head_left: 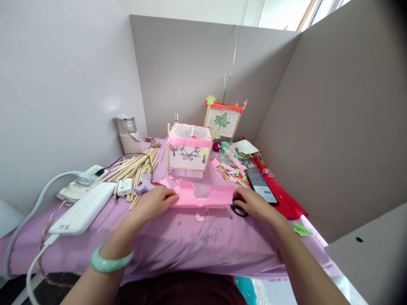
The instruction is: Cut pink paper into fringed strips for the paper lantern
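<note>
A pink paper sheet lies on the purple tablecloth in front of me. My left hand pinches its left edge, fingers closed on the paper. My right hand grips black scissors at the sheet's right edge. A small pink paper heart lies just below the sheet. Behind the sheet stands a square paper lantern with pink fringe and a butterfly drawing.
A second lantern with orange fringe stands at the back. Wooden sticks, a glue gun, a white power bank, a power strip and a jar sit left. A phone, red paper and scraps lie right. Grey partitions surround the table.
</note>
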`<state>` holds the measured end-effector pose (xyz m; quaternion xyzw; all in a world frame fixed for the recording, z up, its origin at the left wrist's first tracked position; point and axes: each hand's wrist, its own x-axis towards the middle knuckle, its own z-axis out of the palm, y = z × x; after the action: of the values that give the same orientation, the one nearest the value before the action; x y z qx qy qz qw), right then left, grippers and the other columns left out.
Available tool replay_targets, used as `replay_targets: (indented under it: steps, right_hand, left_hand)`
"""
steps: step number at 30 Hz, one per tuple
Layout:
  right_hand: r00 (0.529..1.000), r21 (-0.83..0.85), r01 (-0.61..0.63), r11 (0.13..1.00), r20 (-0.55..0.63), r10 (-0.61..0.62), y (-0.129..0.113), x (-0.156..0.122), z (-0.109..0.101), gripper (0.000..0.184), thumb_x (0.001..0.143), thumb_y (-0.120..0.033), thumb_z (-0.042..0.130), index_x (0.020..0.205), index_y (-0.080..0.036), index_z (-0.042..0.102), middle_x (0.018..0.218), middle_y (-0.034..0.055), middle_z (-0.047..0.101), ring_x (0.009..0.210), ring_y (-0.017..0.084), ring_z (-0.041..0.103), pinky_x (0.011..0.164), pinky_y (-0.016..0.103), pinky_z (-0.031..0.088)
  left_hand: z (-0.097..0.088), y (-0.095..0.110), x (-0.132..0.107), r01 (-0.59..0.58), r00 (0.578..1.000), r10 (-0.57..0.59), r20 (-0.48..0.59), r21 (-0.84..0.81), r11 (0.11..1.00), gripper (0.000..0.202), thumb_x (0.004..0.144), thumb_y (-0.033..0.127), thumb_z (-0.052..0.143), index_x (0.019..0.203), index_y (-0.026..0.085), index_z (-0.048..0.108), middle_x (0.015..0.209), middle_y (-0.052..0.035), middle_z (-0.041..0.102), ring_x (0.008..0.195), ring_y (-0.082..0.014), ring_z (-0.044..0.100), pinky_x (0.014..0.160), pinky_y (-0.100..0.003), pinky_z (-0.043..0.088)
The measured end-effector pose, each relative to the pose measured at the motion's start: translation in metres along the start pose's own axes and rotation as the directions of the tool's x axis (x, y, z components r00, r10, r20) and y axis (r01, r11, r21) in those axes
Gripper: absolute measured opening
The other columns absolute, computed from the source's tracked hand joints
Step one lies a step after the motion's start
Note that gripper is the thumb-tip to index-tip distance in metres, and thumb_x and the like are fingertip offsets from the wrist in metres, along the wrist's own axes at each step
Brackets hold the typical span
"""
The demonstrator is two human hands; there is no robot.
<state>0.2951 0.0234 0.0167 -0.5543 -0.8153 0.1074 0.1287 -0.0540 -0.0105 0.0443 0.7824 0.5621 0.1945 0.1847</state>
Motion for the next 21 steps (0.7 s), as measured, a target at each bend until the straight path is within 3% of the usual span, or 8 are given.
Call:
replay_targets:
  steps: [2,4,6,8,11,14,16,21]
  right_hand:
    - [0.999,-0.063,-0.030,0.998,-0.031,0.028,0.000,-0.008,-0.002,0.018,0.085,-0.032,0.055,0.091,-0.019,0.065,0.095,0.0080,0.065,0.090,0.022,0.059,0.076,0.028,0.041]
    - [0.997,-0.094,-0.056,0.994,-0.055,0.051,-0.002,-0.017,-0.003,0.023,0.087,-0.037,0.053,0.093,-0.020,0.066,0.096,0.0089,0.065,0.093,0.023,0.059,0.077,0.029,0.041]
    - [0.999,-0.084,-0.048,0.995,-0.029,0.046,-0.004,-0.026,-0.004,0.024,0.088,-0.039,0.053,0.096,-0.021,0.067,0.097,0.0080,0.066,0.093,0.023,0.060,0.078,0.030,0.041]
    - [0.999,-0.081,-0.040,0.996,-0.003,0.040,-0.007,-0.033,-0.003,0.024,0.087,-0.036,0.054,0.101,-0.022,0.066,0.101,0.0077,0.067,0.095,0.024,0.059,0.080,0.031,0.042]
    - [0.998,-0.139,-0.063,0.988,-0.017,0.061,-0.011,-0.038,-0.001,0.022,0.088,-0.029,0.053,0.103,-0.020,0.067,0.108,0.0092,0.067,0.100,0.026,0.058,0.083,0.034,0.042]
    - [0.997,-0.189,-0.077,0.979,-0.029,0.073,-0.016,-0.039,0.000,0.022,0.088,-0.024,0.051,0.103,-0.020,0.067,0.108,0.0098,0.067,0.102,0.027,0.057,0.084,0.035,0.042]
    - [0.998,-0.202,-0.061,0.978,-0.037,0.054,-0.019,-0.039,0.000,0.024,0.088,-0.020,0.050,0.105,-0.019,0.066,0.108,0.0098,0.067,0.104,0.027,0.057,0.085,0.035,0.042]
    - [0.999,-0.187,-0.011,0.982,-0.038,0.004,-0.023,-0.038,0.002,0.026,0.084,-0.013,0.048,0.106,-0.016,0.063,0.106,0.0104,0.066,0.101,0.024,0.058,0.087,0.033,0.041]
  left_hand:
    - [0.004,0.002,-0.002,-0.041,0.986,0.056,-0.158,0.099,0.994,0.026,0.087,0.033,0.047,0.077,0.018,0.066,0.081,-0.0054,0.066,0.080,-0.0206,0.060,0.072,-0.031,0.042]
    - [0.009,0.009,-0.005,-0.074,0.913,0.133,-0.385,0.163,0.984,0.021,0.087,0.028,0.049,0.089,0.018,0.067,0.093,-0.0082,0.067,0.090,-0.0229,0.060,0.081,-0.035,0.044]
    - [0.015,0.018,-0.011,-0.116,0.751,0.223,-0.621,0.209,0.971,0.018,0.086,0.021,0.052,0.098,0.016,0.065,0.098,-0.0097,0.065,0.094,-0.0231,0.059,0.084,-0.037,0.045]
    - [0.022,0.031,-0.019,-0.206,0.569,0.322,-0.757,0.247,0.947,0.020,0.083,0.012,0.055,0.100,0.016,0.064,0.095,-0.0094,0.065,0.091,-0.0212,0.059,0.083,-0.036,0.047]
    - [0.037,0.048,-0.037,-0.461,0.444,0.541,-0.714,0.336,0.821,0.029,0.077,0.004,0.058,0.103,0.016,0.062,0.092,-0.0089,0.065,0.085,-0.0186,0.060,0.075,-0.032,0.049]
    - [0.052,0.059,-0.055,-0.638,0.442,0.703,-0.557,0.356,0.683,0.032,0.076,0.003,0.056,0.106,0.014,0.061,0.089,-0.0086,0.067,0.080,-0.0169,0.059,0.070,-0.030,0.049]
    - [0.059,0.062,-0.061,-0.690,0.470,0.755,-0.458,0.342,0.638,0.028,0.079,0.005,0.054,0.105,0.014,0.061,0.088,-0.0081,0.067,0.079,-0.0167,0.059,0.069,-0.030,0.049]
    - [0.069,0.061,-0.056,-0.534,0.678,0.662,-0.319,0.405,0.742,0.013,0.086,0.013,0.052,0.095,0.016,0.061,0.087,-0.0080,0.066,0.081,-0.0198,0.058,0.073,-0.035,0.045]
